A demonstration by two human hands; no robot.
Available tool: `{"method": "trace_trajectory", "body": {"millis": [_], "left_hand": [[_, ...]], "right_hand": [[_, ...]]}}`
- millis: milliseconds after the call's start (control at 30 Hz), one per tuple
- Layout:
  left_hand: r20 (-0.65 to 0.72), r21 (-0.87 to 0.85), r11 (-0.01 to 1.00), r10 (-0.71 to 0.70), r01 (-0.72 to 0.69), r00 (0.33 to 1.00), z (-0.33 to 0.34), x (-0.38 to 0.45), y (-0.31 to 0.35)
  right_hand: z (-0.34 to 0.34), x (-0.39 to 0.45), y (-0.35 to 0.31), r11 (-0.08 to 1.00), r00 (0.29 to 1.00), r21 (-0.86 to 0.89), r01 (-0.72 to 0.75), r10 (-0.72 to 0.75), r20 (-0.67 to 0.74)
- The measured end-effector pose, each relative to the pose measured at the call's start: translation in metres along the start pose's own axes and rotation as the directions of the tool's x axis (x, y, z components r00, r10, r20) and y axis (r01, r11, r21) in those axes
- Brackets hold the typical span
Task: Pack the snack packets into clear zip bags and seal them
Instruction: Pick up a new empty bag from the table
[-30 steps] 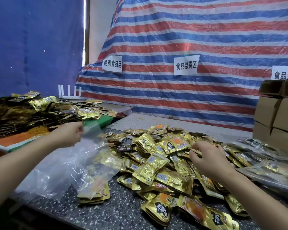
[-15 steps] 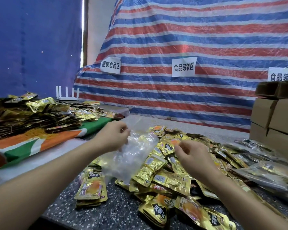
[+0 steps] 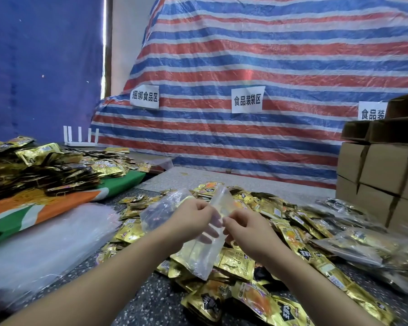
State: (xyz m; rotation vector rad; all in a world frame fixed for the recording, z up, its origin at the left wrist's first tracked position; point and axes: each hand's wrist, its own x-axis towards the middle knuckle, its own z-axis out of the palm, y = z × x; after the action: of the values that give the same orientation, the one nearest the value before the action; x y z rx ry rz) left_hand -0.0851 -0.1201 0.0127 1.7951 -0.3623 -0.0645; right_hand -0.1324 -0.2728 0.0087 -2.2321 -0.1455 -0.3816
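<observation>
**Opening an empty bag over the packet pile**

With both hands pinching one clear bag (image 3: 199, 249) at its mouth, the step in hand looks like pulling the zip edges apart. Left hand (image 3: 193, 218) pinches the left lip, fingers curled; right hand (image 3: 244, 228) pinches the right lip just beside it, fingertips nearly touching the left's. Bag hangs down and toward the camera from the pinch, empty as far as I can tell, held above the gold packets (image 3: 236, 262). A second clear bag (image 3: 160, 214) seems to sit behind the left hand; whether it is held too, cannot tell.

Next move, by my judgement: spread the lips wide, keep one hand on the mouth, free the other to grab packets. Film is thin and slippery, so the lips may stick.

Both forearms come in from the bottom, converging mid-frame, wrists level, palms facing each other. Packets cover the speckled table (image 3: 137, 300) around and under the hands. Filled bags (image 3: 353, 245) lie right, boxes (image 3: 382, 170) beyond.
</observation>
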Motion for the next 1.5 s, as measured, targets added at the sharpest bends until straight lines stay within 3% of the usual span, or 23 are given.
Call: {"method": "trace_trajectory", "body": {"millis": [167, 333, 500, 633, 1000, 1233, 1400, 1500], "left_hand": [[0.033, -0.11, 0.994, 0.005, -0.001, 0.999, 0.019, -0.006, 0.002], [-0.014, -0.059, 0.996, 0.064, -0.065, 0.998, 0.031, -0.012, 0.004], [0.157, -0.157, 0.987, 0.041, -0.016, 0.987, 0.032, -0.012, 0.009], [0.23, -0.14, 0.99, 0.064, -0.032, 0.971, 0.029, -0.011, 0.011], [0.132, -0.09, 0.985, 0.158, -0.147, 0.979, 0.037, -0.014, 0.006], [0.094, 0.039, 0.96, 0.273, -0.277, 0.957, 0.044, -0.016, 0.005], [0.128, 0.313, 0.856, 0.392, -0.412, 0.911, 0.049, -0.018, 0.006], [0.241, 0.401, 0.811, 0.356, -0.426, 0.903, 0.047, -0.018, 0.008]], "right_hand": [[-0.003, -0.002, 0.007, 1.0, 0.998, 0.012, -0.026, 0.027, -0.064], [-0.006, -0.003, 0.013, 0.999, 0.994, 0.036, -0.019, 0.023, -0.104], [-0.01, -0.003, 0.014, 0.999, 0.993, 0.051, -0.012, 0.018, -0.119], [-0.014, -0.004, 0.017, 1.0, 0.992, 0.018, -0.02, 0.022, -0.128], [-0.019, -0.018, 0.0, 0.993, 0.998, 0.118, -0.004, 0.011, -0.06], [-0.027, -0.016, -0.001, 0.958, 0.98, 0.222, -0.184, 0.16, 0.122], [-0.026, -0.015, 0.001, 0.956, 0.982, 0.225, -0.19, 0.187, 0.037], [-0.027, -0.015, 0.003, 0.959, 0.978, 0.191, -0.208, 0.204, 0.039]]}}
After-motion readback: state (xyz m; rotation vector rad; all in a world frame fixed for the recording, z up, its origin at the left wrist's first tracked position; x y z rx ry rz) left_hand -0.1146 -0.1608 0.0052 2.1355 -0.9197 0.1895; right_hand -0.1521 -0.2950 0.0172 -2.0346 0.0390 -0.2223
